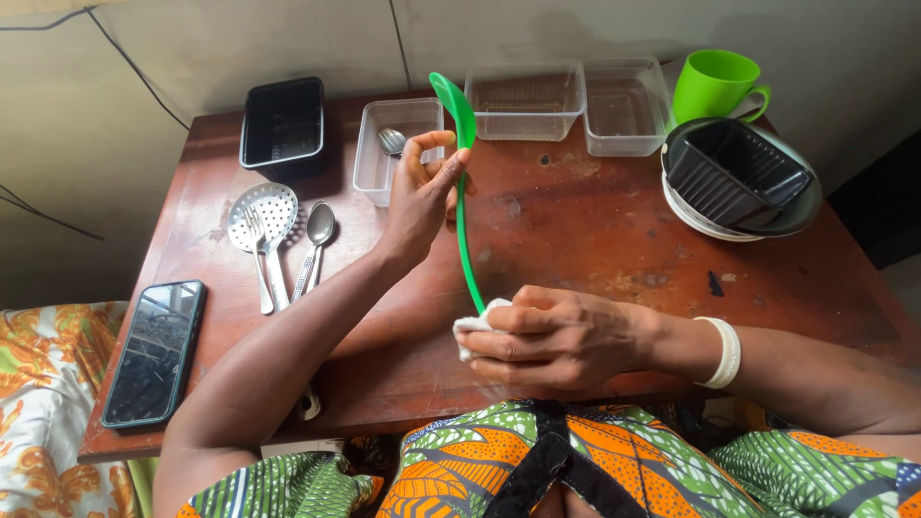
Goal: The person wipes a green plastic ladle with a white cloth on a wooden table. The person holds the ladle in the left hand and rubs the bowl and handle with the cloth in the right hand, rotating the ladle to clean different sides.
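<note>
The green plastic spoon (463, 182) stands nearly upright over the middle of the wooden tabletop (595, 240), bowl up and handle down. The left hand (419, 197) pinches it just below the bowl, fingers (434, 144) closed lightly on the handle. The right hand (552, 336) grips a white cloth (475, 324) wrapped around the handle's lower end, its fingers curled shut over the cloth. Behind the spoon, a clear plastic tub (389, 153) holds a metal spoon (390, 140); beside it sit two more clear containers (576, 105). Far from the spoon at the back corner stands a green mug (715, 86), with a black tray (734, 173) resting on stacked plates just in front. On the other side lie a slotted spoon (261, 225), a fork across it, and a tablespoon (317, 235), a black tray (282, 122) behind them and a phone (155, 353) near the front edge.
</note>
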